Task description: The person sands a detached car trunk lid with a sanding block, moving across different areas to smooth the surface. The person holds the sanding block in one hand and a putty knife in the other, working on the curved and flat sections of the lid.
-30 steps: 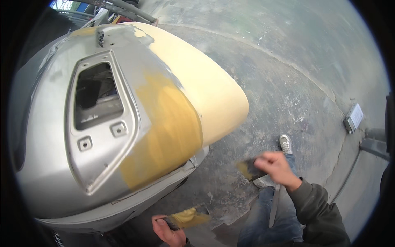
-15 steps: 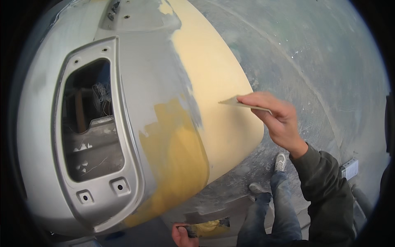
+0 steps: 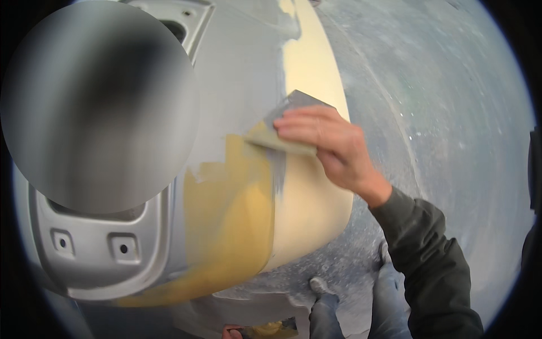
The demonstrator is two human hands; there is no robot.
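Gripping a flat grey spreader (image 3: 305, 100) in the right hand (image 3: 341, 138), with fingers laid together across its upper face; cannot tell the thumb's exact place underneath. Holding its pale lower edge at the top of the yellow filler (image 3: 231, 209), over the border between grey metal (image 3: 237, 68) and cream section (image 3: 310, 62). Cannot tell, through the blur, whether touching along the full edge. Probably best to tilt low, press evenly, draw one unbroken stroke, and feather outward rather than leave a ridge. Pinching a dark plate (image 3: 291, 324) of yellow paste (image 3: 268, 327) by its end in the left hand (image 3: 230, 332), mostly cut off at the lower rim; better carried level.
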